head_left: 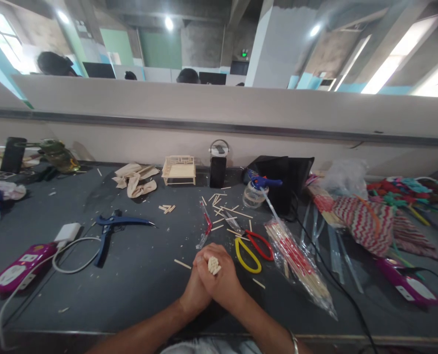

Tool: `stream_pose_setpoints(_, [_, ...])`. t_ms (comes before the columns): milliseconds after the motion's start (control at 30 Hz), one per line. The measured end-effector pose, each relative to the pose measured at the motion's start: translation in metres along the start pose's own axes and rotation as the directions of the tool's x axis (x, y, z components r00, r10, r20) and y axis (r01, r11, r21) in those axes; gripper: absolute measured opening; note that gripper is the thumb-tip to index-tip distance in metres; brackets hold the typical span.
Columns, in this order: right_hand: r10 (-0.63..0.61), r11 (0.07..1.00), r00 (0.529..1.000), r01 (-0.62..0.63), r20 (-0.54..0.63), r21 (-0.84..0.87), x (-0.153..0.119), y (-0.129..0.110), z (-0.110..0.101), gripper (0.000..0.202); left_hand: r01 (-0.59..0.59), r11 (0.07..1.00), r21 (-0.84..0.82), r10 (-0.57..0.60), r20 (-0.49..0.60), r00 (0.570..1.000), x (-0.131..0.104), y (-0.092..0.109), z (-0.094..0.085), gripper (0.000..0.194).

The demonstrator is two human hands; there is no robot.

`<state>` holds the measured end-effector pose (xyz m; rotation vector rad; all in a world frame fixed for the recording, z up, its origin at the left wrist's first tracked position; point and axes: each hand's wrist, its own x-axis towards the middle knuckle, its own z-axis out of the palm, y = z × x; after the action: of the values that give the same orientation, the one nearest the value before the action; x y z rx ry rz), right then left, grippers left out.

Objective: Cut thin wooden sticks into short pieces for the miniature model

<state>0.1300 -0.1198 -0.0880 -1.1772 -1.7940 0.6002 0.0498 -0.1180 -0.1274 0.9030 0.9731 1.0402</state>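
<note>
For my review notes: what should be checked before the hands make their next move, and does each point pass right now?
1. Bundle of sticks held: ok, left hand and right hand clasped together around it.
2. Scissors closed: not ok, handles spread apart.
3. Loose sticks gathered: not ok, scattered ahead of the hands.
4. Glue gun cool: cannot tell.
5. Bundle's lower end level: cannot tell, out of sight.

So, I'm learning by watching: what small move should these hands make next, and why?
Perhaps tap the bundle of sticks gently on the table to level it: the left hand and right hand are clasped together around it, and the ends showing on top look slightly uneven.
</note>
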Motion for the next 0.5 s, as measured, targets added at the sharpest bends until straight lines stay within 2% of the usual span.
stream_pose_setpoints(133, [0.038, 0.998, 0.999, -0.038, -0.003, 0.046, 0.009, 0.000, -0.008, 0.024, -0.085, 0.996, -0.006, 0.085, -0.004, 0.996, 0.001, 0.010, 0.008, 0.020])
stream_pose_setpoints(233, [0.177, 0.970, 0.976, -0.194, 0.125, 0.143, 0.028, -0.001, -0.024, 0.024, -0.101, 0.995, -0.001, 0.101, -0.012, 0.995, 0.004, 0.022, 0.016, 0.030])
stream_pose_setpoints(300, [0.251, 0.914, 0.916, -0.331, 0.312, 0.236, 0.046, -0.001, -0.036, 0.022, 0.043, 0.999, 0.031, -0.044, 0.049, 0.998, 0.007, 0.033, 0.019, 0.033])
stream_pose_setpoints(333, [0.232, 0.891, 0.891, -0.356, 0.391, 0.283, 0.055, 0.000, -0.041, 0.023, 0.150, 0.988, 0.035, -0.153, 0.109, 0.982, 0.009, 0.040, 0.019, 0.033])
stream_pose_setpoints(400, [0.221, 0.842, 0.846, -0.416, 0.485, 0.342, 0.071, 0.004, -0.047, 0.027, 0.343, 0.939, -0.012, -0.328, 0.259, 0.908, 0.011, 0.053, 0.018, 0.037])
stream_pose_setpoints(500, [0.307, 0.745, 0.780, -0.553, 0.545, 0.373, 0.086, 0.014, -0.043, 0.034, 0.491, 0.857, -0.155, -0.392, 0.422, 0.817, 0.016, 0.066, 0.014, 0.041])
